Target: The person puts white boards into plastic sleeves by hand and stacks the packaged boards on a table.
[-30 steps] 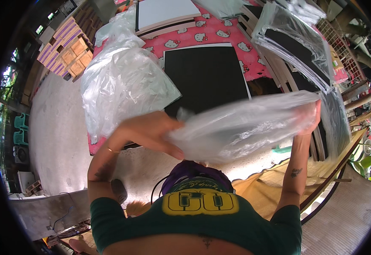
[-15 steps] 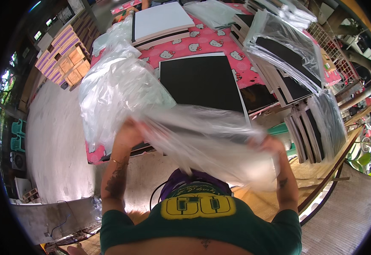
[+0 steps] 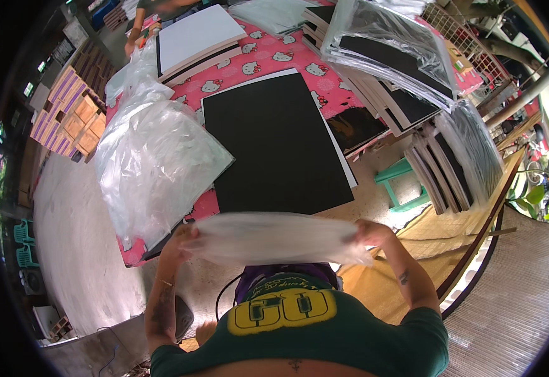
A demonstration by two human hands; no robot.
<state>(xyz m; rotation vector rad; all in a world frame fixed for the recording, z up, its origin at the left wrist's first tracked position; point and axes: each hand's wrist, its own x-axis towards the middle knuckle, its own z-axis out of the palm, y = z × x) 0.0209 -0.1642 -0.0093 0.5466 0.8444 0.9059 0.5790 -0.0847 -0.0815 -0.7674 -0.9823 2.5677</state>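
A clear plastic bag (image 3: 274, 237) is stretched between my two hands at the near edge of the table, its middle blurred by motion. My left hand (image 3: 185, 237) is closed on its left end, and my right hand (image 3: 375, 233) grips the right end. Just beyond the bag lies a large black board (image 3: 274, 144) with a white sheet (image 3: 342, 154) showing along its right and far edges. To the left, next to the board, is a crumpled heap of clear plastic bags (image 3: 155, 151).
A pink patterned cloth (image 3: 249, 68) covers the table. White-topped boards (image 3: 192, 38) are stacked at the back left; plastic-covered boards (image 3: 400, 63) lie at the right. Wrapped boards (image 3: 444, 166) stand beside a green stool (image 3: 403, 182). Another person's arm (image 3: 135, 31) shows far left.
Both hands have come nearer my body, drawing the plastic bag back from over the black board. The bag now spans a narrower band, and more of the board shows. The view has shifted.
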